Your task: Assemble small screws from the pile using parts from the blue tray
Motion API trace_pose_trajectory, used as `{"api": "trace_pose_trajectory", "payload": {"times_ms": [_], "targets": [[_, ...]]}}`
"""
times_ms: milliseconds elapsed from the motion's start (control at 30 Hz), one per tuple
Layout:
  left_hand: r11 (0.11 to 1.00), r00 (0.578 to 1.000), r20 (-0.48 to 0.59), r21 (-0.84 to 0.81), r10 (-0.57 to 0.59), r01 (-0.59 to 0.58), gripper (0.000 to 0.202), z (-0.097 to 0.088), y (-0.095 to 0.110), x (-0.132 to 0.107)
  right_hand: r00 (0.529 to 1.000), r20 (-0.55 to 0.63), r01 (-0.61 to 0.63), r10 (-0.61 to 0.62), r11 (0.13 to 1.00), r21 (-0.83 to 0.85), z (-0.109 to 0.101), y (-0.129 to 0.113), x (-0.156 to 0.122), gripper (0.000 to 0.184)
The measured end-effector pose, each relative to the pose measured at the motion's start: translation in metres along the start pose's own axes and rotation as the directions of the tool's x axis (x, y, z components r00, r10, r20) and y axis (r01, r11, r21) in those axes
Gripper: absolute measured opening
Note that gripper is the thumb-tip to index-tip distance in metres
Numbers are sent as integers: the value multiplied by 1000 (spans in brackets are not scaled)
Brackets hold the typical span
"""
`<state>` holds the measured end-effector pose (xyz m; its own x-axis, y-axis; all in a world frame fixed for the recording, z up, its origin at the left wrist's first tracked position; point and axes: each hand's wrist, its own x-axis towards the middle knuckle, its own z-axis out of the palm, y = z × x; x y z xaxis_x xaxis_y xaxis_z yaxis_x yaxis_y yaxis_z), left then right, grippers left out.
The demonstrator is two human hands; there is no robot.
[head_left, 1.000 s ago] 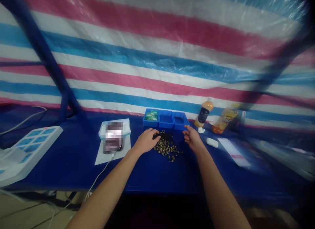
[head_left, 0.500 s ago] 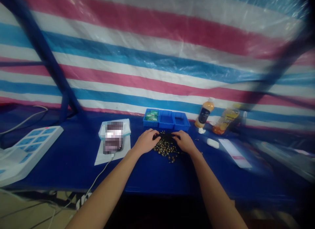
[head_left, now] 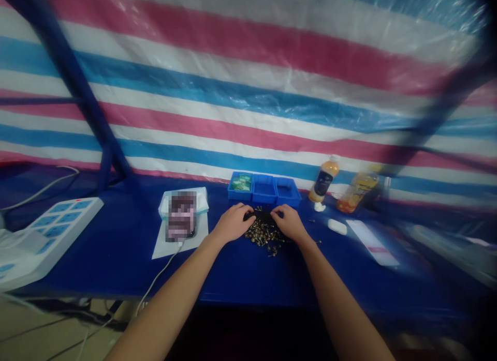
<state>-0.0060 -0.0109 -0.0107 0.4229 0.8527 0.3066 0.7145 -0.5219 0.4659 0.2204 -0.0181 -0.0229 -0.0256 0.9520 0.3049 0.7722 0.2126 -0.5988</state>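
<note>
A loose pile of small brass-coloured screws [head_left: 264, 234] lies on the blue table, with a heap of small black pieces [head_left: 264, 217], too small to make out, at its far side. At the left edge of the black heap, my left hand [head_left: 236, 222] rests with curved fingers and the thumb apart from them. My right hand [head_left: 289, 222] is opposite, its fingertips and thumb drawn close together at the heap's right edge. Whatever may be between those fingertips is hidden. Just beyond both hands stand three joined blue bins [head_left: 264, 189]; the left one contains green packets [head_left: 241, 182].
On the left are a phone [head_left: 181, 216] on a tissue pack with a charging cable, and a white power strip [head_left: 58, 237]. To the right stand two drink bottles [head_left: 325, 180], a white earbud case [head_left: 337, 226] and a white-screened phone [head_left: 371, 242]. Striped sheeting hangs behind.
The whole view has shifted slightly, so everything sits a little further right. Both hands stay at the black heap, with only small finger movements.
</note>
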Motion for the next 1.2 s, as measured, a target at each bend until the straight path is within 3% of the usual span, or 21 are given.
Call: {"api": "trace_pose_trajectory", "payload": {"times_ms": [67, 133, 233, 333, 367, 433, 567, 700, 767, 833, 867, 933, 1000, 1033, 1100, 1200], "targets": [[1000, 1000, 0, 4, 5, -5, 31, 0, -1, 0, 997, -25, -75, 79, 986, 148, -3, 0, 2, 12], [1000, 1000, 4, 11, 9, -9, 31, 0, -1, 0, 982, 23, -183, 188, 905, 384, -8, -4, 3, 15], [1000, 1000, 9, 19, 8, -8, 32, 0, -1, 0, 956, 200, -293, 215, 682, 670, -19, -14, 0, 22], [1000, 1000, 9, 19, 6, -6, 33, 0, -1, -1, 942, 328, -330, 65, 345, 879, -31, -22, -5, 25], [1000, 1000, 9, 16, 7, -7, 34, 0, -1, -1, 936, 351, -348, 36, 257, 902, -33, -23, -6, 26], [1000, 1000, 12, 10, 7, -7, 34, 0, -1, -1, 915, 401, -402, 38, 167, 900, -36, -20, -6, 29], [1000, 1000, 26, 4, -3, 3, 34, 0, -2, -1, 871, 464, -473, 160, 15, 881, -34, -8, -1, 21], [1000, 1000, 29, 13, -9, 8, 33, 0, -1, 0, 856, 456, -456, 243, -60, 888, -31, -1, 3, 22], [1000, 999, 32, 15, -10, 10, 34, -1, -1, 0, 850, 446, -457, 279, -28, 889, -29, 0, 3, 25], [1000, 999, 39, 14, -6, 5, 36, -1, -1, 0, 853, 383, -441, 354, 98, 892, -26, 2, 4, 26], [1000, 999, 41, 14, -4, 3, 36, 0, -2, 0, 860, 315, -423, 401, 215, 880, -24, 4, 5, 26], [1000, 999, 39, 16, 1, -2, 36, 0, -3, 0, 895, 114, -361, 432, 551, 752, -19, 7, 5, 25], [1000, 999, 34, 17, 4, -4, 35, 1, -3, 0, 954, -52, -244, 297, 863, 442, -13, 11, 3, 21], [1000, 1000, 31, 16, 3, -4, 35, 1, -3, 0, 979, -71, -166, 191, 951, 262, -10, 12, 2, 21], [1000, 1000, 26, 15, -1, 0, 34, 1, -3, 0, 1000, -8, -24, 23, 1000, -20, -6, 13, -1, 28], [1000, 1000, 24, 12, -2, 2, 35, 1, -2, 0, 995, 94, 39, -18, 973, -228, -4, 9, -5, 37]]}}
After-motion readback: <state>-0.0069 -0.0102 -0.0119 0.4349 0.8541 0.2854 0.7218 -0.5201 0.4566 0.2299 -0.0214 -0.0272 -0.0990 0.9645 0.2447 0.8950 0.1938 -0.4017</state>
